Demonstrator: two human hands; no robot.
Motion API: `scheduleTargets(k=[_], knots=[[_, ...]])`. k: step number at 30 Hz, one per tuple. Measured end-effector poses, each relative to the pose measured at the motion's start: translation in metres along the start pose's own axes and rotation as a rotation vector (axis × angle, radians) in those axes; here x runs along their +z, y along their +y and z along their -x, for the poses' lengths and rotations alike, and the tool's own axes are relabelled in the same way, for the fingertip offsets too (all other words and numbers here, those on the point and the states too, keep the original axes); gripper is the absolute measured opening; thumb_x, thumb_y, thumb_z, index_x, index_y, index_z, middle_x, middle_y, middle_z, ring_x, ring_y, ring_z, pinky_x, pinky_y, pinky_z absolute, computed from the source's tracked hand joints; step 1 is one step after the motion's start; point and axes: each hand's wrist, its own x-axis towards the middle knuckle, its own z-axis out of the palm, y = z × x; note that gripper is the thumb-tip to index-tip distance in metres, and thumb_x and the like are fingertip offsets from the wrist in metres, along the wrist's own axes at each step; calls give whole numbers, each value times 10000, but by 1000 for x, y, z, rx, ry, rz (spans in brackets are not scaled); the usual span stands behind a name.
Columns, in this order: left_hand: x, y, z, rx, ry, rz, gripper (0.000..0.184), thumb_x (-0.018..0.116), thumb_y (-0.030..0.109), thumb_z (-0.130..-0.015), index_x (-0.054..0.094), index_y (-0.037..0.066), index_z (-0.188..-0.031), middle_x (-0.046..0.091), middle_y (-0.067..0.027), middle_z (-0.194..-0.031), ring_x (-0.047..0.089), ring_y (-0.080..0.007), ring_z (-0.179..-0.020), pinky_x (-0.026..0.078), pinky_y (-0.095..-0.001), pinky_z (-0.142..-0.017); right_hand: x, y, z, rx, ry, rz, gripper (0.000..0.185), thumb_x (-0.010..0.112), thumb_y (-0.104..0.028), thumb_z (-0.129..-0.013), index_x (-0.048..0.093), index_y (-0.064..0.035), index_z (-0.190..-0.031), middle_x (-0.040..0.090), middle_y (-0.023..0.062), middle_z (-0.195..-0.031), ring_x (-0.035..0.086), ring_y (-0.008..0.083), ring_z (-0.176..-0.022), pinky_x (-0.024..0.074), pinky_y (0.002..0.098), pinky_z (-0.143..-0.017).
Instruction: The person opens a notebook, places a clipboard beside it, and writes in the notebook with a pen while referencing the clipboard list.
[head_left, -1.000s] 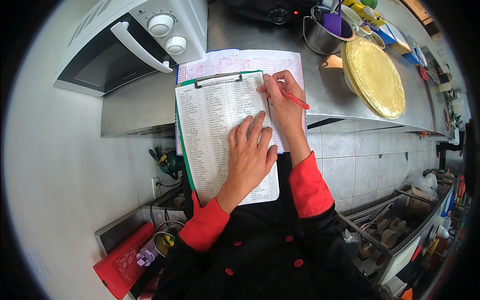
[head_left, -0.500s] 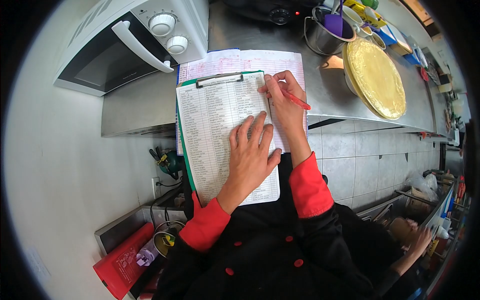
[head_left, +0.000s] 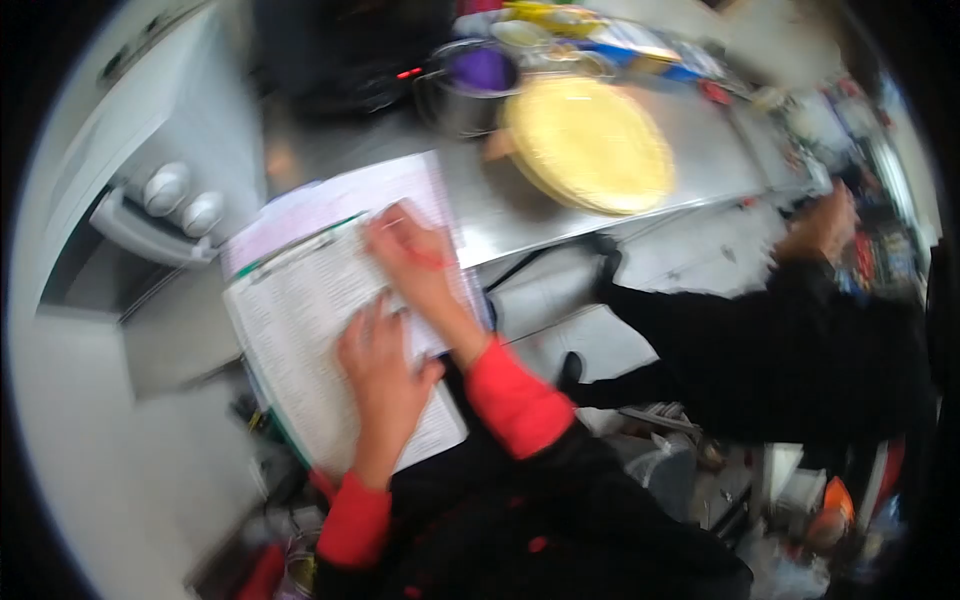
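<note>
My left hand lies flat on the printed sheet, its fingers a little apart. The sheet is clipped to a green-edged clipboard. Near the clipboard's upper right side, my right hand has its fingers closed around a red pen. The pen tip is too blurred to see whether it touches paper. Under the clipboard lies an open ruled notebook with handwriting, showing along the top and right.
A white microwave stands left on the steel counter. Behind are a metal pot and a black appliance with a red light. A wrapped yellow disc stack sits right. A person in black is close on my right.
My view has swung to the right and blurred, so the counter things appear further left. The other person is now upright beside me with an arm stretched out. My hands keep their places.
</note>
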Motion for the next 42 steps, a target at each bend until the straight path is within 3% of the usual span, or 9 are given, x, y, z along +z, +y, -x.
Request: scheduleTargets(k=[2, 5, 8, 13, 15, 25, 30, 37, 42], knots=[[-1, 0, 0, 29, -2, -12, 630, 790, 183, -832, 594, -8, -1400, 462, -184, -1646, 398, -436, -1487, 281, -606, -1239, -2, -8, 2, 41, -9, 38, 227, 723, -269, -1034, 709, -44, -1060, 708, 95, -805, 655, 116, -715, 511, 316, -673], [-4, 7, -2, 16, -14, -70, 616, 760, 162, -847, 568, -15, -1405, 457, -183, -1651, 389, -438, -1504, 269, -615, -1247, 3, 5, -6, -322, 117, 99, 217, 695, -228, -1052, 731, -21, -1108, 744, 149, -974, 699, 275, -911, 552, 399, -808], [-6, 6, -4, 34, -25, -88, 609, 749, 167, -854, 562, -17, -1403, 453, -185, -1652, 387, -444, -1503, 273, -616, -1245, -9, -14, -4, -227, -59, 181, 227, 691, -234, -1055, 741, -22, -1120, 740, 151, -975, 680, 334, -962, 553, 427, -843], [-8, 8, -3, 46, -9, -87, 613, 746, 193, -848, 565, -30, -1389, 455, -194, -1649, 392, -458, -1489, 283, -626, -1234, -10, -16, -4, -250, -67, 173, 224, 683, -232, -1057, 745, -27, -1121, 729, 150, -956, 673, 322, -954, 548, 428, -844], [-8, 6, -2, 45, 12, -99, 620, 740, 209, -843, 566, -38, -1385, 454, -199, -1649, 399, -462, -1478, 292, -633, -1226, -8, -17, -4, -266, -19, 146, 190, 692, -222, -1045, 715, -33, -1031, 695, 150, -892, 645, 345, -913, 528, 451, -805], [-7, 3, -1, 67, 10, -46, 655, 787, 181, -786, 575, -33, -1368, 470, -212, -1610, 407, -458, -1452, 287, -644, -1213, -8, -17, -2, -238, -42, 164, 206, 693, -214, -1044, 745, -36, -1133, 755, 143, -1029, 676, 342, -966, 551, 436, -863], [-6, 2, 0, 64, 17, -49, 651, 787, 193, -796, 573, -32, -1369, 469, -212, -1610, 398, -453, -1455, 284, -643, -1214, -9, -22, -2, -187, -50, 198, 237, 720, -214, -1033, 779, -31, -1172, 758, 161, -1018, 702, 301, -946, 566, 396, -855], [-6, 2, 0, 67, 24, -38, 636, 787, 203, -806, 589, -41, -1360, 471, -213, -1609, 393, -453, -1459, 277, -645, -1215, -9, -23, -1, -187, -32, 167, 228, 684, -244, -1048, 752, -42, -1129, 756, 150, -1001, 689, 333, -955, 560, 436, -862], [-7, 3, 1, 66, 24, -38, 628, 786, 207, -809, 596, -44, -1353, 475, -217, -1603, 393, -453, -1457, 279, -645, -1210, -9, -20, -2, -184, -52, 211, 221, 718, -218, -1034, 781, -34, -1140, 775, 144, -990, 700, 290, -912, 558, 388, -833]])
